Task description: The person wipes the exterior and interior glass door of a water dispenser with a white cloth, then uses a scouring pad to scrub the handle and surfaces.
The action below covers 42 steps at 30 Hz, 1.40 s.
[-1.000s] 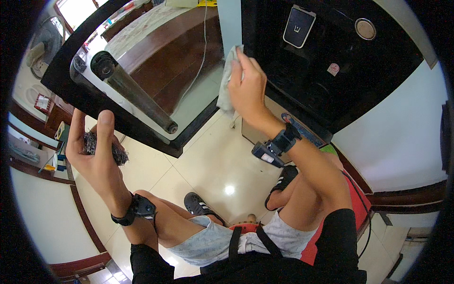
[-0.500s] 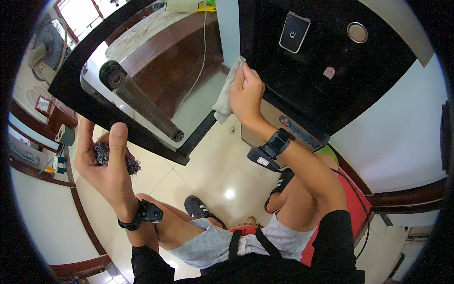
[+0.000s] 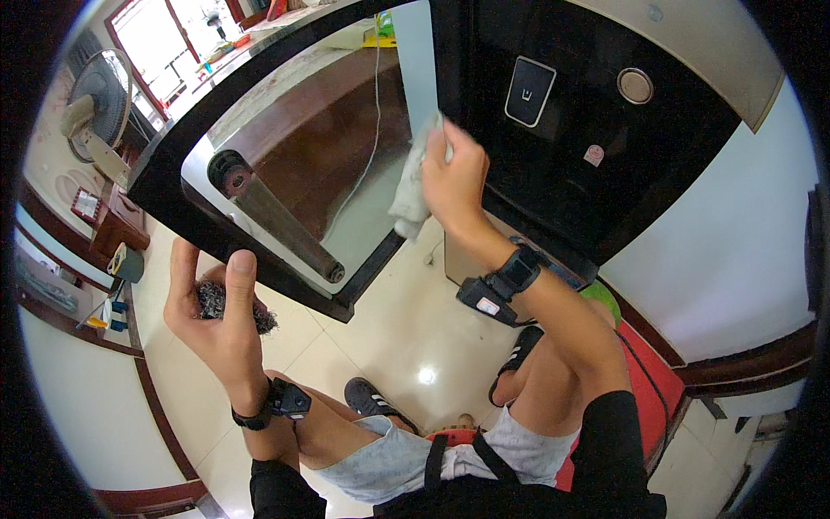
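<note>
Door (image 3: 169, 186) and left grip (image 3: 209, 333) have shifted right and down in view; that grip clamps a scourer (image 3: 213, 300) just below the door, the right grip (image 3: 456, 183) pinching a cloth (image 3: 414, 186) at its right edge.

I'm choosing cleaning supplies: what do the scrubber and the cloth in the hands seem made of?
Scrubber: probably metal wool, faintly shiny, from its tangled grey strands and bright flecks.
Cloth: likely soft, matt fabric, since it folds limply; the fibre is too blurred to tell.
</note>
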Each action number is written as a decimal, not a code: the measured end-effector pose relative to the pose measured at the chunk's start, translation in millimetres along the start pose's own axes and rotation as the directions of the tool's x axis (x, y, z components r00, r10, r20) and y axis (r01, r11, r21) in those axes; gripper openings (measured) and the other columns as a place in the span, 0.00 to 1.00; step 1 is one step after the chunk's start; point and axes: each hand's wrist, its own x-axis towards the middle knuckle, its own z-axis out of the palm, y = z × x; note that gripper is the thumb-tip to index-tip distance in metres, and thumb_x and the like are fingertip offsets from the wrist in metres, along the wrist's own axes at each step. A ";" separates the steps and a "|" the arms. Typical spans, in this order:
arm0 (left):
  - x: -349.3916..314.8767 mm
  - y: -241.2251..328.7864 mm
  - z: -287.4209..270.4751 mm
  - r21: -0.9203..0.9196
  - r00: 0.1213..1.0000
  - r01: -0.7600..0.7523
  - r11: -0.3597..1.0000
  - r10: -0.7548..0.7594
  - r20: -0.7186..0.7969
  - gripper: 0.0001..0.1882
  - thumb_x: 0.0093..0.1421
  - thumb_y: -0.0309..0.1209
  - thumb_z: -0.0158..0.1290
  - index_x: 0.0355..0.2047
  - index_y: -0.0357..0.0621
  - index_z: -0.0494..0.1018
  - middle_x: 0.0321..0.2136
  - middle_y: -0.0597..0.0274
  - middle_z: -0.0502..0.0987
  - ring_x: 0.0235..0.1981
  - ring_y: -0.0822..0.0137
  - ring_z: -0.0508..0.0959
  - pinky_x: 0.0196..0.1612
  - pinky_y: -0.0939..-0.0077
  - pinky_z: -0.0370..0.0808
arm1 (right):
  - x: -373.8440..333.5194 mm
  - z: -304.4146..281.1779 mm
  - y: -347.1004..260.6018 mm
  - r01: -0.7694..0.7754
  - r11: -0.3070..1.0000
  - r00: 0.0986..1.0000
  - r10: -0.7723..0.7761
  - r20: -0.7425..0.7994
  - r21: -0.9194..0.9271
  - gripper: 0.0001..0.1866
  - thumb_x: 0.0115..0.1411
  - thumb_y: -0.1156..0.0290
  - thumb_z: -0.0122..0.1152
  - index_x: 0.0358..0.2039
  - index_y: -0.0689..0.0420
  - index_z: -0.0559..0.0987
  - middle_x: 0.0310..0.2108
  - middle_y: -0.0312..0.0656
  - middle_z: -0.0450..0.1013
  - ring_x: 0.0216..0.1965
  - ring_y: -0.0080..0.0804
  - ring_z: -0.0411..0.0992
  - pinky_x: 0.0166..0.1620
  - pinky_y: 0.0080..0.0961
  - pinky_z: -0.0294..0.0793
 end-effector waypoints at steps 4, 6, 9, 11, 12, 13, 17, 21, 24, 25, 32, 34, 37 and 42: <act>-2.3 -0.5 0.2 -0.008 0.998 -0.052 0.999 0.052 -0.044 0.25 0.58 0.28 0.61 0.56 0.35 0.71 0.30 0.66 0.79 0.19 0.83 0.69 0.21 0.90 0.62 | 42.5 -3.9 -38.3 0.245 0.970 0.969 -0.245 -0.037 -0.012 0.14 0.64 0.71 0.51 0.43 0.65 0.79 0.29 0.51 0.75 0.31 0.47 0.75 0.36 0.35 0.72; -3.0 1.2 -2.2 -0.024 1.000 0.000 1.000 -0.001 -0.015 0.24 0.59 0.27 0.60 0.56 0.35 0.71 0.31 0.66 0.79 0.19 0.83 0.69 0.22 0.90 0.61 | 48.3 -1.9 -35.7 0.276 0.961 0.957 -0.273 -0.094 0.028 0.13 0.64 0.70 0.51 0.43 0.65 0.79 0.28 0.52 0.74 0.31 0.47 0.74 0.36 0.36 0.72; -2.1 -3.2 -0.7 -0.025 1.000 0.014 1.000 -0.014 0.001 0.24 0.59 0.26 0.60 0.56 0.36 0.71 0.32 0.65 0.80 0.20 0.83 0.69 0.22 0.90 0.61 | 12.3 3.4 -2.4 0.168 0.985 0.984 -0.170 -0.059 -0.039 0.16 0.63 0.74 0.49 0.49 0.65 0.76 0.29 0.57 0.71 0.33 0.55 0.72 0.37 0.45 0.70; 0.4 -0.9 1.1 -0.033 1.000 -0.003 0.999 0.003 0.018 0.25 0.59 0.26 0.60 0.56 0.36 0.71 0.32 0.65 0.80 0.20 0.83 0.69 0.22 0.90 0.60 | -30.7 -1.2 31.8 0.060 0.990 0.998 -0.060 0.005 -0.127 0.18 0.62 0.75 0.48 0.52 0.65 0.75 0.30 0.57 0.71 0.34 0.55 0.72 0.38 0.46 0.71; 1.4 -0.8 0.9 -0.042 1.000 -0.001 0.999 0.002 0.018 0.25 0.58 0.25 0.60 0.57 0.36 0.71 0.33 0.65 0.80 0.20 0.83 0.69 0.22 0.90 0.60 | -37.9 -2.7 32.8 0.032 0.989 0.999 -0.028 0.030 -0.147 0.18 0.62 0.76 0.48 0.52 0.65 0.75 0.31 0.57 0.71 0.34 0.55 0.72 0.39 0.46 0.71; 2.6 -0.7 1.3 -0.052 1.000 0.001 0.999 0.000 0.018 0.25 0.58 0.25 0.60 0.57 0.36 0.71 0.33 0.65 0.80 0.20 0.84 0.69 0.22 0.90 0.61 | -33.0 -0.3 36.4 0.048 0.988 0.999 -0.044 0.032 -0.147 0.17 0.63 0.75 0.49 0.51 0.66 0.76 0.30 0.56 0.71 0.33 0.53 0.73 0.38 0.43 0.71; -1.9 -1.4 -4.8 -0.031 0.999 0.050 0.998 -0.051 -0.017 0.24 0.58 0.24 0.60 0.56 0.35 0.71 0.36 0.64 0.79 0.21 0.84 0.69 0.23 0.90 0.61 | 5.3 8.0 -27.7 0.212 0.977 0.976 -0.210 -0.051 0.032 0.16 0.63 0.75 0.51 0.49 0.68 0.77 0.29 0.53 0.72 0.30 0.44 0.74 0.36 0.35 0.71; 3.9 0.0 2.8 -0.042 1.000 0.013 0.999 -0.012 0.025 0.21 0.58 0.24 0.60 0.52 0.33 0.73 0.36 0.65 0.78 0.21 0.83 0.69 0.24 0.90 0.62 | 8.7 13.2 -16.3 0.198 0.980 0.963 -0.191 -0.190 0.019 0.16 0.64 0.76 0.50 0.50 0.66 0.77 0.33 0.53 0.73 0.35 0.44 0.75 0.40 0.34 0.73; 9.1 -7.2 -1.4 -0.061 1.000 0.015 0.998 -0.013 0.025 0.18 0.58 0.25 0.61 0.49 0.33 0.73 0.33 0.65 0.77 0.22 0.82 0.69 0.24 0.90 0.63 | 10.6 17.7 -25.8 0.239 0.970 0.959 -0.229 -0.168 0.043 0.16 0.63 0.77 0.51 0.50 0.64 0.77 0.36 0.53 0.73 0.38 0.47 0.74 0.43 0.35 0.73; 11.6 -11.0 -2.9 -0.052 1.000 0.028 0.998 -0.028 0.015 0.18 0.58 0.25 0.61 0.48 0.33 0.73 0.33 0.66 0.77 0.22 0.82 0.69 0.25 0.90 0.63 | 16.7 19.5 -38.8 0.323 0.943 0.940 -0.310 -0.146 0.078 0.16 0.62 0.78 0.51 0.50 0.64 0.77 0.36 0.52 0.73 0.38 0.48 0.74 0.43 0.35 0.73; 12.6 -5.2 -1.6 -0.029 1.000 0.002 1.000 -0.001 0.016 0.20 0.59 0.27 0.60 0.51 0.32 0.73 0.33 0.66 0.77 0.22 0.83 0.68 0.24 0.88 0.63 | 66.9 20.9 -59.4 0.577 0.817 0.799 -0.566 -0.204 -0.011 0.14 0.59 0.78 0.54 0.46 0.62 0.76 0.35 0.52 0.71 0.35 0.52 0.74 0.36 0.42 0.76; 10.9 -7.0 -2.0 -0.030 1.000 0.013 0.999 -0.013 0.001 0.22 0.58 0.26 0.60 0.53 0.33 0.72 0.34 0.66 0.78 0.21 0.82 0.68 0.23 0.88 0.62 | 72.2 17.1 -50.6 0.550 0.833 0.807 -0.549 -0.220 -0.062 0.14 0.59 0.78 0.54 0.46 0.62 0.77 0.35 0.51 0.71 0.34 0.51 0.75 0.35 0.40 0.76; 5.9 -6.0 -0.1 -0.043 1.000 -0.002 0.999 0.002 0.019 0.24 0.57 0.25 0.60 0.54 0.34 0.72 0.38 0.65 0.78 0.21 0.82 0.68 0.23 0.88 0.63 | 78.6 11.9 -39.6 0.444 0.892 0.851 -0.451 -0.269 -0.089 0.14 0.64 0.76 0.51 0.48 0.63 0.78 0.36 0.50 0.74 0.34 0.45 0.75 0.38 0.33 0.74; 2.5 -3.1 -4.2 0.006 1.000 -0.001 1.000 0.001 0.009 0.25 0.56 0.25 0.60 0.55 0.33 0.72 0.42 0.62 0.77 0.21 0.81 0.69 0.24 0.88 0.63 | 52.3 19.4 -34.7 0.324 0.942 0.910 -0.336 -0.242 -0.091 0.16 0.65 0.75 0.49 0.51 0.62 0.77 0.37 0.51 0.74 0.36 0.46 0.75 0.40 0.35 0.74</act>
